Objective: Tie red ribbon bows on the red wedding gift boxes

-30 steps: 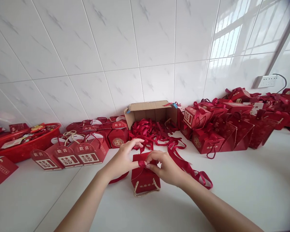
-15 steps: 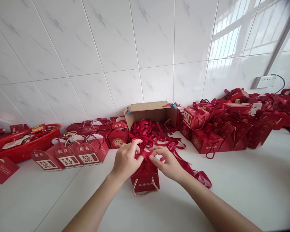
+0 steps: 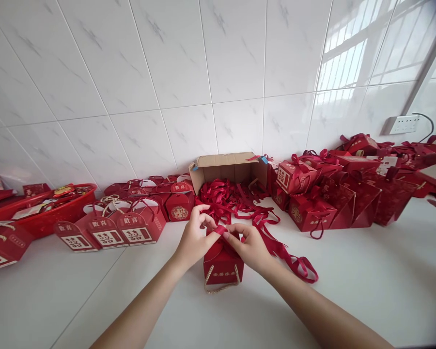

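Note:
A red gift box with a twisted cream rope handle stands upright on the white surface in front of me. Above its top, a red ribbon is pinched between my two hands. My left hand grips it with thumb and fingers from the left. From the right, my right hand presses thumb and fingertips on the same ribbon. My fingers cover part of the box top, so any knot there is hidden.
Loose red ribbons spill from an open cardboard box against the tiled wall. Red gift boxes line the left, beside a red basin of packets. Ribbon-tied boxes stack up on the right. Beyond them a socket strip is on the wall.
My hands have drawn closer together over the box, the fingertips now meeting at the ribbon. The view has shifted slightly. At the far right edge, another pale-topped item has come into view.

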Demonstrator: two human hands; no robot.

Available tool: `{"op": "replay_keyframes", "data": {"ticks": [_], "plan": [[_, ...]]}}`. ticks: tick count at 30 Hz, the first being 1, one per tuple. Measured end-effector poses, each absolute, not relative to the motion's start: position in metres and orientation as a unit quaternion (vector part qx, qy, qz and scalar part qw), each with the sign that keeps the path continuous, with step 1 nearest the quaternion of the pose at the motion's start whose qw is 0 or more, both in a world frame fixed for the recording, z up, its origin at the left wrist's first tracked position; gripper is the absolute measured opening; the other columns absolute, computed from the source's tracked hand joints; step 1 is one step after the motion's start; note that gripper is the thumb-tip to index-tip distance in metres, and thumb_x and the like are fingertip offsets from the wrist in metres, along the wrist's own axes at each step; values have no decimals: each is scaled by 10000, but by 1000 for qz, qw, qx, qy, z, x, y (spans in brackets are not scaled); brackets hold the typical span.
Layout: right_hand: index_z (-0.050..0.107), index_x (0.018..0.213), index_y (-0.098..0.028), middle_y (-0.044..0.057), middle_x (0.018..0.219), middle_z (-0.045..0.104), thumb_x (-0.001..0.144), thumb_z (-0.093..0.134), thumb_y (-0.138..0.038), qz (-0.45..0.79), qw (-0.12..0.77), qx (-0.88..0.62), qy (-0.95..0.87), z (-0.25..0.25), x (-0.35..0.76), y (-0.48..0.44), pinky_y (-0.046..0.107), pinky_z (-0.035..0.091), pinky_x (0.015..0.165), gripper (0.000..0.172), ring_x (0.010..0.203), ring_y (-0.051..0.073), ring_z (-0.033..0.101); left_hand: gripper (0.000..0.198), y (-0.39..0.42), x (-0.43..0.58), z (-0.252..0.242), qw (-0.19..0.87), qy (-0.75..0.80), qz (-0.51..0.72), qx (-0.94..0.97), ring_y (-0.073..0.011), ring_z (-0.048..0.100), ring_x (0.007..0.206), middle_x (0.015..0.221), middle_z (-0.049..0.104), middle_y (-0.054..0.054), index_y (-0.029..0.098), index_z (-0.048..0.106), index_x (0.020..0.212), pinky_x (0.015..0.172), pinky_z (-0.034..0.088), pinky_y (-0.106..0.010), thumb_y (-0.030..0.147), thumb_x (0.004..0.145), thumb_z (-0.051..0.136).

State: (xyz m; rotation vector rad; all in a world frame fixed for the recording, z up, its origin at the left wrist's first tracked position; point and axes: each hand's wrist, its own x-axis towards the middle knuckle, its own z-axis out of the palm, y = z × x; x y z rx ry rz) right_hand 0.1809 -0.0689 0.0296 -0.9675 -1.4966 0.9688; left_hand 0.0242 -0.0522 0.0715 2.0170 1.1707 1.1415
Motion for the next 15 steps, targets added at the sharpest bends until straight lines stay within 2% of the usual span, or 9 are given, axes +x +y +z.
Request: {"op": "replay_keyframes", "data": {"ticks": [2, 4, 7, 9, 12, 13, 15], "plan": [[655, 773, -172, 41, 768, 668, 820, 570, -408, 390, 538, -420, -618, 31, 185, -68, 274, 455, 644, 256, 711, 179, 581, 577, -56, 17, 73, 282, 392, 398, 780, -185, 555, 989, 933, 582, -16, 249, 333, 1253, 980, 359, -352, 232, 759, 629], [637, 743, -168, 37, 739, 655, 819, 565, -411, 381, 545, -424, -615, 32, 188, -68, 274, 451, 630, 264, 684, 171, 570, 593, -57, 11, 70, 292, 378, 376, 794, -205, 498, 1124, 1082, 557, -53, 261, 346, 1267, 1047, 295, -369, 226, 752, 639], [650, 758, -166, 44, 776, 672, 808, 579, -391, 388, 545, -419, -614, 33, 192, -69, 282, 467, 663, 241, 717, 177, 593, 376, -53, 5, 57, 308, 445, 380, 750, -221, 466, 1158, 1150, 517, -73, 241, 431, 1127, 1035, 294, -386, 321, 799, 596], [666, 902, -174, 34, 790, 685, 793, 604, -358, 388, 548, -419, -611, 33, 193, -69, 295, 479, 714, 222, 755, 183, 615, 295, -48, 4, 47, 340, 493, 383, 703, -213, 490, 1100, 1084, 522, -58, 224, 455, 1013, 977, 342, -363, 393, 806, 581], [581, 1179, -197, 8, 785, 706, 780, 628, -317, 384, 554, -429, -600, 32, 196, -70, 332, 475, 814, 419, 792, 184, 641, 313, -43, 4, 38, 444, 520, 334, 649, -174, 541, 897, 906, 546, -11, 207, 486, 878, 827, 394, -299, 477, 772, 604], [591, 1171, -195, 14, 798, 715, 774, 635, -318, 386, 550, -437, -598, 32, 198, -70, 341, 474, 826, 418, 804, 190, 647, 331, -43, 4, 37, 484, 519, 307, 634, -156, 541, 806, 850, 551, 0, 199, 502, 841, 766, 397, -285, 508, 768, 597], [674, 992, -177, 43, 827, 721, 764, 643, -347, 394, 534, -449, -598, 32, 201, -70, 339, 484, 790, 286, 814, 206, 650, 374, -43, 3, 38, 542, 511, 262, 614, -126, 498, 648, 752, 551, 7, 179, 530, 761, 647, 377, -267, 551, 767, 572]]}}
